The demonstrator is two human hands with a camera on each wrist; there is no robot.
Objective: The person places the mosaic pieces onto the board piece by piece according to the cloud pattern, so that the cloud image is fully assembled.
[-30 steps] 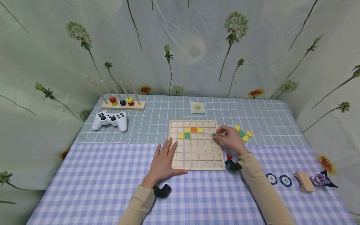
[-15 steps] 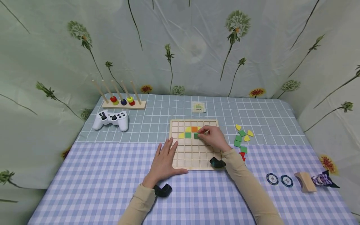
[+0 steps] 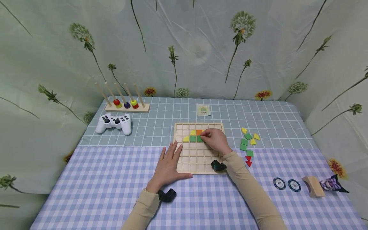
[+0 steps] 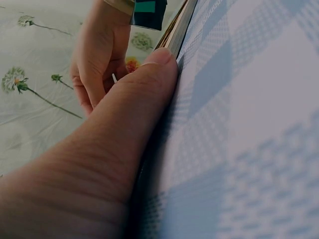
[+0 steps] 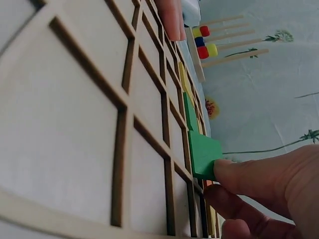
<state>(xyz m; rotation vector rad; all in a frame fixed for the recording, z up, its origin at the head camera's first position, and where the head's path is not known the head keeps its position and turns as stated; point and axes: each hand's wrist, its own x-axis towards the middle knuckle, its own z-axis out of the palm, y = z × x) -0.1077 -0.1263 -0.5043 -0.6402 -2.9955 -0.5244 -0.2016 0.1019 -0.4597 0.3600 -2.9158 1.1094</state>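
My right hand pinches a green square tile between thumb and fingers, and in the right wrist view the tile stands tilted at its grid cell. On the wooden grid board, another green tile lies just left of it, beside a yellow corner piece. The row behind holds an orange tile and a yellow piece; my right fingers partly cover that row's right end. My left hand rests spread on the board's left front corner, its thumb along the near edge.
Loose green tiles, yellow pieces and red triangles lie right of the board. Behind it is a pattern card. A white game controller and a peg stand are back left; poker chips and a wooden block sit front right.
My right hand has carried the green tile from the board's right edge leftward to the cell beside the other green tile. My left hand has stayed in place.
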